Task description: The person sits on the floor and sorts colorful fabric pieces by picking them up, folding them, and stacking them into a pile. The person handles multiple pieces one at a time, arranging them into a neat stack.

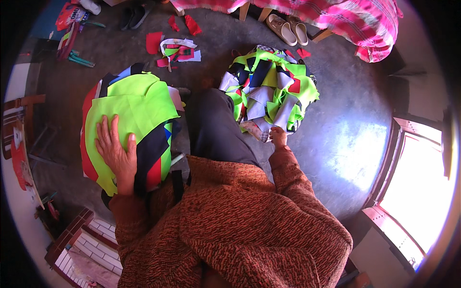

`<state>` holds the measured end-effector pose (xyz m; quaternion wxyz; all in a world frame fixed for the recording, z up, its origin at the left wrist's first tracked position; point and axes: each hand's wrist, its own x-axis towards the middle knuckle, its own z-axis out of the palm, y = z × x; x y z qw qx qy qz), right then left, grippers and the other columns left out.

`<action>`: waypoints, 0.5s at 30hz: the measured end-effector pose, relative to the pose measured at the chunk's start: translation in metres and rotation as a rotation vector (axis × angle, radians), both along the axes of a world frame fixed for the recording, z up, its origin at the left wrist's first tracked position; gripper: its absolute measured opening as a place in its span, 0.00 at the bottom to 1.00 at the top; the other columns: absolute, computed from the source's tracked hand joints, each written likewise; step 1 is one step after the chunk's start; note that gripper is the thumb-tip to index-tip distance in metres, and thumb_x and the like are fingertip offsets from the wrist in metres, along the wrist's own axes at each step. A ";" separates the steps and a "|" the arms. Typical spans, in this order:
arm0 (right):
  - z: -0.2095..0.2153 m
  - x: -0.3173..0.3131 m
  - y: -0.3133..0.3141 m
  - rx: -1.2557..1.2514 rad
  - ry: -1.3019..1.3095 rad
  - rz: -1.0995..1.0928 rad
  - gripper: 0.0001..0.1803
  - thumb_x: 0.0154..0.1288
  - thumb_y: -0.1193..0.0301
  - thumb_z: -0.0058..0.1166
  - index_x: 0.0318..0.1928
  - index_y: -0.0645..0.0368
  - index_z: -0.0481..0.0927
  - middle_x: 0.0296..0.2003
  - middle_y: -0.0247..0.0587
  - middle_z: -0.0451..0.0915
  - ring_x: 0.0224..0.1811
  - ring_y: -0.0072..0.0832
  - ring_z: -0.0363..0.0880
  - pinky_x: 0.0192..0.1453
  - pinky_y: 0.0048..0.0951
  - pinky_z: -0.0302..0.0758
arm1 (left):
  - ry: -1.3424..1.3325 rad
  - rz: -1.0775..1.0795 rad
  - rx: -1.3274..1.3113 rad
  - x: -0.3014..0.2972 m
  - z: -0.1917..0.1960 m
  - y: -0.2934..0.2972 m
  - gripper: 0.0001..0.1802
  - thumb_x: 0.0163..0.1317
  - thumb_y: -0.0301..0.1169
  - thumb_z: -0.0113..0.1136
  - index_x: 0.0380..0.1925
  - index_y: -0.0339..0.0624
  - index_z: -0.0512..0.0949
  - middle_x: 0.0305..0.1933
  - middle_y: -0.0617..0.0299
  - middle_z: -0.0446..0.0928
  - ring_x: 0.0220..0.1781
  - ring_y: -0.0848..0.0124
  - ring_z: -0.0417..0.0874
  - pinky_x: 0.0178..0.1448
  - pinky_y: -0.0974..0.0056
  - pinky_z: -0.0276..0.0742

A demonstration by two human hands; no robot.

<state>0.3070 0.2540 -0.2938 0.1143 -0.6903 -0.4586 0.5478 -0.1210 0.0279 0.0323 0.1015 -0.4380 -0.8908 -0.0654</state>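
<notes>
My left hand (pixel 116 149) lies flat with fingers spread on a large neon yellow-green cloth piece (pixel 137 103). That piece tops a bulky stack of red, black and green fabric (pixel 152 144) beside my left leg. Beyond my knee, to the right, sits a round heap of fabric scraps (pixel 261 96) in neon green, white, black and red. A pale patterned cloth (pixel 253 128) shows at its near edge. There my right hand (pixel 278 138) has its fingers curled closed against the heap; what they grip, if anything, is hidden.
Small red, pink and white scraps (pixel 180 50) lie on the dark floor ahead. Tan clogs (pixel 288 30) stand by a pink plaid cloth (pixel 345 19) hanging over wooden legs. Dark slippers (pixel 137 18) are at the far left. A bright doorway (pixel 415 187) opens at right.
</notes>
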 end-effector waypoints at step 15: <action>-0.046 -0.132 0.052 -0.530 0.863 -0.887 0.11 0.61 0.62 0.59 0.30 0.51 0.73 0.22 0.28 0.68 0.24 0.22 0.68 0.28 0.23 0.69 | -0.046 0.004 -0.010 -0.001 0.003 0.008 0.32 0.59 0.51 0.44 0.60 0.44 0.65 0.67 0.49 0.58 0.70 0.47 0.54 0.67 0.41 0.47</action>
